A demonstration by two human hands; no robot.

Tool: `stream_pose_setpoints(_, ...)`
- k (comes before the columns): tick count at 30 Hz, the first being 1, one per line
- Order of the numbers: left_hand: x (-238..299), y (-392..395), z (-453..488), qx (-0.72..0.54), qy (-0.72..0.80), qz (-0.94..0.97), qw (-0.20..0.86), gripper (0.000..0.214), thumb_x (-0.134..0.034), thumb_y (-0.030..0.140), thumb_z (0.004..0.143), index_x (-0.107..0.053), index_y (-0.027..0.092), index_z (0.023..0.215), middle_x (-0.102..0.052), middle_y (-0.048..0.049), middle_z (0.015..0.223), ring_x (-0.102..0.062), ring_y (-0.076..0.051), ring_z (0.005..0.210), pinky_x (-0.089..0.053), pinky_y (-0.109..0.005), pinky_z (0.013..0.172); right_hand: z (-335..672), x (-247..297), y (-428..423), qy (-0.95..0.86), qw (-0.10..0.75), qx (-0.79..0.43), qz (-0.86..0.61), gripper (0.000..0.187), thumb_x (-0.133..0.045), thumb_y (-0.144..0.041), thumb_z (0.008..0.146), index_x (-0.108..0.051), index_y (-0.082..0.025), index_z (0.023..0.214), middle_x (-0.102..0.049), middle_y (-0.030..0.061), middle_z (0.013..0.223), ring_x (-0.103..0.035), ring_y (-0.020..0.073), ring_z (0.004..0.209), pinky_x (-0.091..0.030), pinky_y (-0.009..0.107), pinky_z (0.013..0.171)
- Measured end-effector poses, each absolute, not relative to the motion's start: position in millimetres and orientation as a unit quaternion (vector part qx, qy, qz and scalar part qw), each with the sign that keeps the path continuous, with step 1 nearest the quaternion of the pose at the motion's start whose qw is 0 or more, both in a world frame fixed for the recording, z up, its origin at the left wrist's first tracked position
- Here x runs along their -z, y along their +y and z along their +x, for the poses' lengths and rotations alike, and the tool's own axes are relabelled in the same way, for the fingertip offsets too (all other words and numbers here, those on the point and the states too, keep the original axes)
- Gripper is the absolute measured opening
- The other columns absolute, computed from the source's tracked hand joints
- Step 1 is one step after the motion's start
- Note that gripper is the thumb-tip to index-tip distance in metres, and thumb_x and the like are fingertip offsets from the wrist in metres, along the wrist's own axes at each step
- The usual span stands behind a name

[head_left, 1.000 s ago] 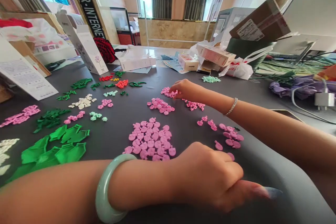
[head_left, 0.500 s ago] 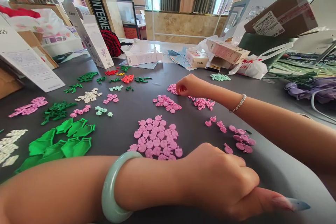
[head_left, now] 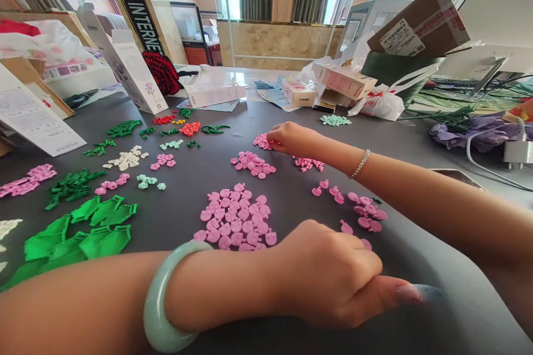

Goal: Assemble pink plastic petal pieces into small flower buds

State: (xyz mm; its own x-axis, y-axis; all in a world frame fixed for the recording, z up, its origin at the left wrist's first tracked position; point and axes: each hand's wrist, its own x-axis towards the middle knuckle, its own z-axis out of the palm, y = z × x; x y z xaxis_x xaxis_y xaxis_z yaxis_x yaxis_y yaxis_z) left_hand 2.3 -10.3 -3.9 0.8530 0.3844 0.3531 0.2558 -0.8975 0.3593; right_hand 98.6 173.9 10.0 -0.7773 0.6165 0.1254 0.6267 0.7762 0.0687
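My left hand (head_left: 320, 274), with a pale green bangle (head_left: 160, 299) on its wrist, is closed in front of a spread of flat, rounded pink building pieces (head_left: 237, 219). Its thumb points right; whatever the curled fingers hold is hidden. Farther away, my right hand (head_left: 285, 137) reaches in from the right with bent fingers drawn together. Its fingertips touch the edge of a small pink brick pile (head_left: 261, 141), and anything pinched there is too small to make out. Round pink pieces (head_left: 253, 165) lie nearer than that hand, and tiny pink pieces (head_left: 308, 163) lie under its wrist.
Left on the dark table are large green leaf pieces (head_left: 79, 236), dark green pieces (head_left: 73, 187) and white pieces (head_left: 126, 158). More pink pieces (head_left: 367, 212) lie right. Boxes (head_left: 345, 80), a white bag (head_left: 381, 104) and purple artificial flowers (head_left: 462, 136) stand along the far and right sides.
The view has turned slightly right, so the table's contents sit farther left. My left hand has shifted a little left and up. My right hand stays at the small pink pile, its fingers changing shape.
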Motion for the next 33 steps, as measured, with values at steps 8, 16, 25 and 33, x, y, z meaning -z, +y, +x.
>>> stream_pose_setpoints(8, 2.6, -9.8, -1.1, -0.228, 0.204, 0.932, 0.193, 0.048, -0.030, 0.040, 0.097, -0.045, 0.015, 0.058, -0.048, 0.0001, 0.056, -0.041, -0.010, 0.049, -0.024, -0.024, 0.046, 124.1, -28.1, 146.0, -0.913, 0.150, 0.004, -0.379, 0.015, -0.049, -0.010, 0.079, -0.062, -0.011, 0.073, -0.055, 0.0013, 0.067, -0.043, 0.0072, 0.060, -0.033, 0.021, 0.060)
stream_pose_setpoints(16, 5.8, -0.8, 4.4, -0.371, 0.304, 0.787, 0.389, 0.046, -0.027, 0.040, 0.096, -0.036, 0.018, 0.056, -0.040, 0.0034, 0.050, -0.037, -0.008, 0.046, -0.029, -0.023, 0.047, 181.8, -36.5, 69.1, -0.817, 0.259, -0.214, -0.469, 0.017, -0.058, -0.028, 0.077, -0.063, -0.013, 0.074, -0.054, -0.0013, 0.057, -0.046, 0.0074, 0.053, -0.036, 0.020, 0.051)
stream_pose_setpoints(25, 5.6, 3.2, 9.1, -0.383, 0.334, 0.677, 0.532, 0.041, -0.038, 0.049, 0.092, -0.045, 0.016, 0.069, -0.043, 0.0054, 0.051, -0.042, -0.006, 0.039, -0.034, -0.017, 0.038, 177.8, -35.9, 15.8, -0.815, 0.292, -0.297, -0.402, 0.011, -0.053, -0.017, 0.078, -0.063, -0.013, 0.075, -0.057, -0.0018, 0.060, -0.049, 0.0064, 0.052, -0.039, 0.016, 0.048)
stream_pose_setpoints(33, 2.3, 4.2, 9.8, -0.352, 0.319, 0.652, 0.591, 0.040, -0.042, 0.044, 0.090, -0.045, 0.016, 0.062, -0.041, 0.0054, 0.050, -0.042, -0.006, 0.037, -0.034, -0.015, 0.034, 176.5, -30.4, 0.0, -0.777, 0.341, -0.333, -0.411, 0.007, -0.057, -0.007, 0.073, -0.061, -0.013, 0.075, -0.058, -0.0026, 0.061, -0.053, 0.0064, 0.054, -0.043, 0.014, 0.050)
